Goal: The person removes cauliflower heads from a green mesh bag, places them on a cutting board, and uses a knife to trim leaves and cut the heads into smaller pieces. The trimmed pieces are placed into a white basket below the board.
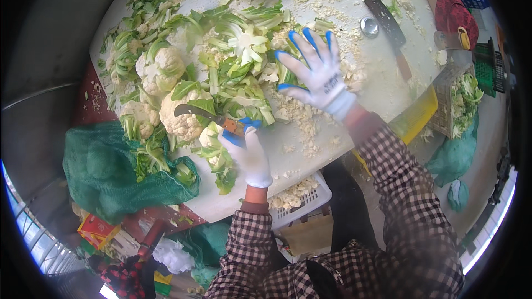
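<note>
My left hand, in a white glove with blue fingertips, grips the wooden handle of a curved knife. Its dark blade points left, over a cauliflower head with some leaves on it. Above and to the right, my right hand is spread flat with its fingers apart, gloved the same way and holding nothing. Under and beside its fingertips lie cut cauliflower leaves and a pale trimmed leaf base. Another cauliflower head rests farther left. Small cauliflower crumbs are scattered below my right hand.
A cleaver and a round metal object lie at the right on the white tabletop. Green mesh netting hangs at the left corner. A white crate of florets stands below the near edge; a yellow basket is right.
</note>
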Tool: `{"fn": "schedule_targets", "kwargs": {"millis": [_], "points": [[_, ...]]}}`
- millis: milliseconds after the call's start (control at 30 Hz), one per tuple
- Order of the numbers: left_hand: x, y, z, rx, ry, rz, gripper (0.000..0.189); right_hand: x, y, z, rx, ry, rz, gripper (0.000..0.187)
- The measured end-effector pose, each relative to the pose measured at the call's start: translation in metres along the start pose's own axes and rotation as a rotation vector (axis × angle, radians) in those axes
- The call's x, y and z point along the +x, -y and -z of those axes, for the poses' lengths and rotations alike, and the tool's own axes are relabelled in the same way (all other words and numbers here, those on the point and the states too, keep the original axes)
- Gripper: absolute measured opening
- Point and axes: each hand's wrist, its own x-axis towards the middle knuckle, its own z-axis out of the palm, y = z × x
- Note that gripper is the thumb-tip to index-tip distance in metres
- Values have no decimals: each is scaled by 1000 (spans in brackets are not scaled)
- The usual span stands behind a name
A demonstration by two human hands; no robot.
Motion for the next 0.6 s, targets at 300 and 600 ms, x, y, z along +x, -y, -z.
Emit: {"fn": "schedule_targets", "kwargs": {"millis": [300, 600], "points": [[29, 34, -61, 315, -286, -98, 47, 148, 28, -48, 34, 655, -70, 79], [-74, 91, -112, 261, 76, -186, 75, -3, -63, -6, -41, 404, -157, 70]]}}
